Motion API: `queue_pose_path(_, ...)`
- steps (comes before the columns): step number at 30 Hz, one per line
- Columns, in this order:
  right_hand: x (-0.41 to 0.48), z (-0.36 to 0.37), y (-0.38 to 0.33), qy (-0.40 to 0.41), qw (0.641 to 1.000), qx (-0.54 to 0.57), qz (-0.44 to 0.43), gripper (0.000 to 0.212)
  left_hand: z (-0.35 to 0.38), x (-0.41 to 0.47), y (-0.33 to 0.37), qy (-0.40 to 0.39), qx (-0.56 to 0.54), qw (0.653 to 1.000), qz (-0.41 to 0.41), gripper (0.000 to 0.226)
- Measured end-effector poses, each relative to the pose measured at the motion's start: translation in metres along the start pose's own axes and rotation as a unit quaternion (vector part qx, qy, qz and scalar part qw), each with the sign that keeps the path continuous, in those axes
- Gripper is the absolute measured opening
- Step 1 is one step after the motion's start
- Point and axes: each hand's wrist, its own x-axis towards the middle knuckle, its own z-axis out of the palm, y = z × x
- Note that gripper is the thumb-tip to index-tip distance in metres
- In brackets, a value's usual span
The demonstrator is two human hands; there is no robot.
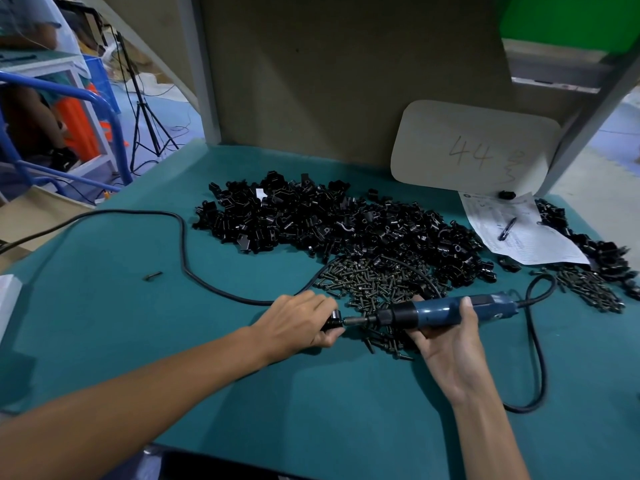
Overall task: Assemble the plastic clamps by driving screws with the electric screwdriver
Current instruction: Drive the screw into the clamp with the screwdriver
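My left hand (301, 320) grips a small black plastic clamp (333, 318) just above the green table (138, 323). My right hand (446, 337) holds the blue electric screwdriver (446, 310) lying sideways, its bit tip pressed against the clamp from the right. A heap of black clamp parts (339, 223) lies behind the hands. Dark screws (374, 282) are spread between that heap and the screwdriver.
The screwdriver's black cable (183, 244) loops across the table to the left and curls at the right (536, 368). A paper sheet with a pen (519, 233) and more clamps and screws (595, 265) lie at the far right. A lone screw (152, 276) lies left. A card marked 44 (474, 147) leans on the backboard.
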Motion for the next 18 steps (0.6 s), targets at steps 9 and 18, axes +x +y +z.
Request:
queue_pose_path(9, 0.0011, -0.0014, 0.0014, -0.006, 1.000, -0.002, 0.002, 0.055, -0.0001, 0.0007, 0.0006, 0.000, 0.003, 1.000, 0.001, 0.030)
queue_pose_path(18, 0.0014, -0.0030, 0.0028, -0.011, 1.000, -0.006, 0.003, 0.051, 0.0017, 0.0003, 0.0003, 0.002, 0.022, 1.000, 0.006, 0.030)
